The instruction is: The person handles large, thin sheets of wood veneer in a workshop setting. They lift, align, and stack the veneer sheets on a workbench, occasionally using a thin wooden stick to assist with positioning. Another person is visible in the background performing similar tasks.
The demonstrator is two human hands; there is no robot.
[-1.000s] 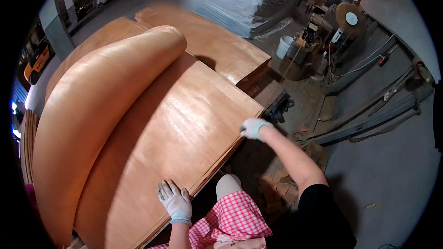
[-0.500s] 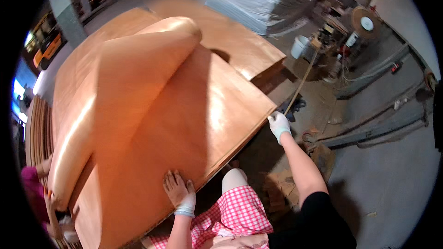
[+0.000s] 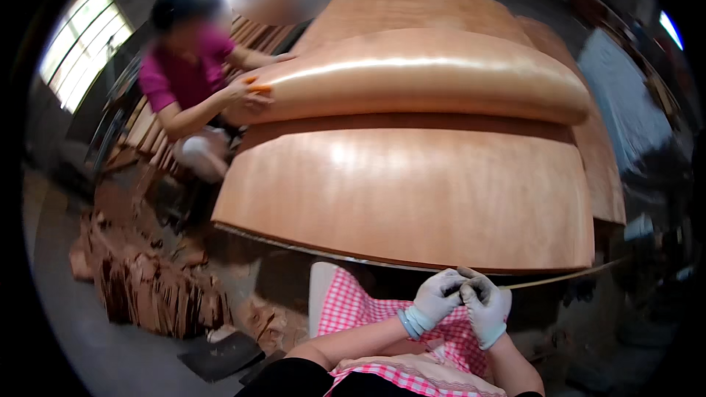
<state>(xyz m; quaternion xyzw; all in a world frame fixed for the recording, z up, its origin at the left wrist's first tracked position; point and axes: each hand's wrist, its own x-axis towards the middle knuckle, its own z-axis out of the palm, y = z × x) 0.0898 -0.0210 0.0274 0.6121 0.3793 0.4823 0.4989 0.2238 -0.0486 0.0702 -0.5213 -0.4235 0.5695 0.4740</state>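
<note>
Both my hands wear whitish gloves and meet in front of my body, just off the near edge of a stack topped by a smooth reddish-brown veneer sheet (image 3: pixel 412 191). My left hand (image 3: pixel 435 298) is closed, its fingertips pinched against those of the right; what lies between them is too small to make out. My right hand (image 3: pixel 485 305) is closed too, and a thin tan strip (image 3: pixel 559 278) runs from it off to the right. Across the stack, a large sheet (image 3: pixel 419 88) is curled over into a long roll-like fold.
At the left, a person (image 3: pixel 187 77) in a magenta top grips the curled sheet's end, with something orange (image 3: pixel 259 88) by one hand. Broken brown veneer scraps (image 3: pixel 158 279) pile on the floor at left. A plastic-covered stack (image 3: pixel 625 103) stands far right.
My left hand has lifted off the sheet and my right has left its corner; the two have come together. The view has swung left, bringing the other person into fuller sight.
</note>
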